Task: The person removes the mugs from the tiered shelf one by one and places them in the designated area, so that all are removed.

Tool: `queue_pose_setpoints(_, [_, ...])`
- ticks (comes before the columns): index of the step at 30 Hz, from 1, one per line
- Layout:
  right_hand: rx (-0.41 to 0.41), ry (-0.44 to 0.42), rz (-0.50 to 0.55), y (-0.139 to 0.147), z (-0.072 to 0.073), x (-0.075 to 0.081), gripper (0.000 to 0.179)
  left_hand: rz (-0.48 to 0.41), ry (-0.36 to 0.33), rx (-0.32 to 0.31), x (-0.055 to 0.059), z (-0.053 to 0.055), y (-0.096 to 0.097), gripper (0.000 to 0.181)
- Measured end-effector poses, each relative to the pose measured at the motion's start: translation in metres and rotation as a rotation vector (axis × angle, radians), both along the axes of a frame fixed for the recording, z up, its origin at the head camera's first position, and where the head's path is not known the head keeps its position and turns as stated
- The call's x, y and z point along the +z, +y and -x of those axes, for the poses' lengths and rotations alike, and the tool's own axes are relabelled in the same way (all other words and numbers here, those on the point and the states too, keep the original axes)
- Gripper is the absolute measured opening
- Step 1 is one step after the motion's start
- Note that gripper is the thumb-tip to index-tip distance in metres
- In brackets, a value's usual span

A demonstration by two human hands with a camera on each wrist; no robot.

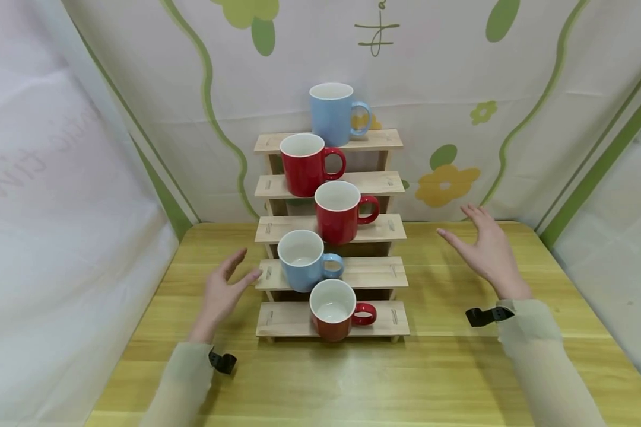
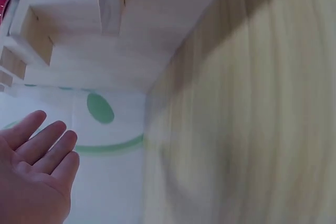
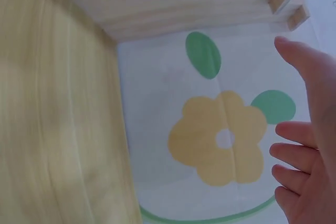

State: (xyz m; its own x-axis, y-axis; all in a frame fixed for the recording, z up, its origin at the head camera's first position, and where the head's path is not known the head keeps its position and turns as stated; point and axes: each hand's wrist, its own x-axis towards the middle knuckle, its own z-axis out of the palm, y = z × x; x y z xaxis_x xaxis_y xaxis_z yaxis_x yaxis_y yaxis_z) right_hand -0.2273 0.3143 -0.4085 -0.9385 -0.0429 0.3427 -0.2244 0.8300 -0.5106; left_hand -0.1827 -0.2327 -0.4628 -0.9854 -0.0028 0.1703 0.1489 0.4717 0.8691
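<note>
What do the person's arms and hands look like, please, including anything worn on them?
The left sleeve and right sleeve are long and pale beige, ending near the wrists. A small black device sits by the left cuff, and a second black device by the right. The left hand and right hand are ungloved.

Bright head view, 2 dimmer wrist views.
</note>
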Motion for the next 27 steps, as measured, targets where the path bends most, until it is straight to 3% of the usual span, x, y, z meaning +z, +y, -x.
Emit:
queue_pose_setpoints(5, [-0.019,0.04,0.115,-0.008,-0.002,0.008,0.081,-0.126,0.003,-0.044,-0.005,-0.004,0.012,0.07])
queue_pose_setpoints(11, [-0.031,0.084,0.198,-0.022,-0.003,0.022,0.073,-0.187,-0.008,-0.065,-0.01,-0.005,0.022,0.069])
queue_pose_setpoints(27, [0.086,0.13,0.321,-0.065,0.003,0.064,0.059,-0.226,-0.038,-0.022,-0.018,-0.005,0.027,0.066])
